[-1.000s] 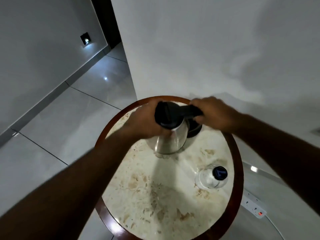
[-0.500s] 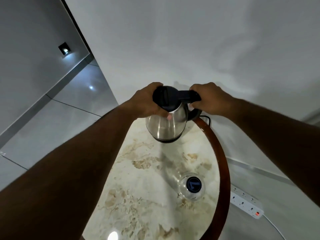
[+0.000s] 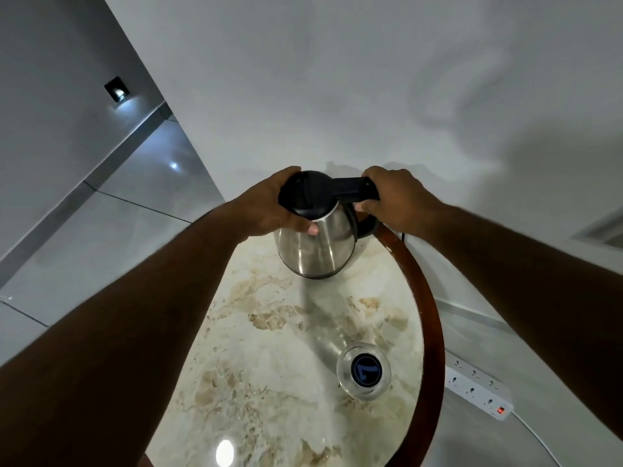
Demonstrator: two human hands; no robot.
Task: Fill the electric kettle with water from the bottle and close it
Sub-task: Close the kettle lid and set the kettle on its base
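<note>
A steel electric kettle (image 3: 317, 251) with a black lid and black handle stands at the far side of a round marble table (image 3: 269, 365). Its lid is down. My left hand (image 3: 269, 210) wraps the lid's left edge, thumb on the steel body. My right hand (image 3: 394, 203) grips the black handle. A clear water bottle (image 3: 364, 370) with a dark blue cap stands upright on the table's near right part, apart from both hands.
The table has a dark wooden rim (image 3: 435, 315) and stands against a white wall. A white power strip (image 3: 478, 389) with a red light lies on the floor at right. Grey floor tiles stretch to the left.
The view has shifted, so the table now sits lower and more to the right in frame. Both hands stay on the kettle: left on the lid, right on the handle.
</note>
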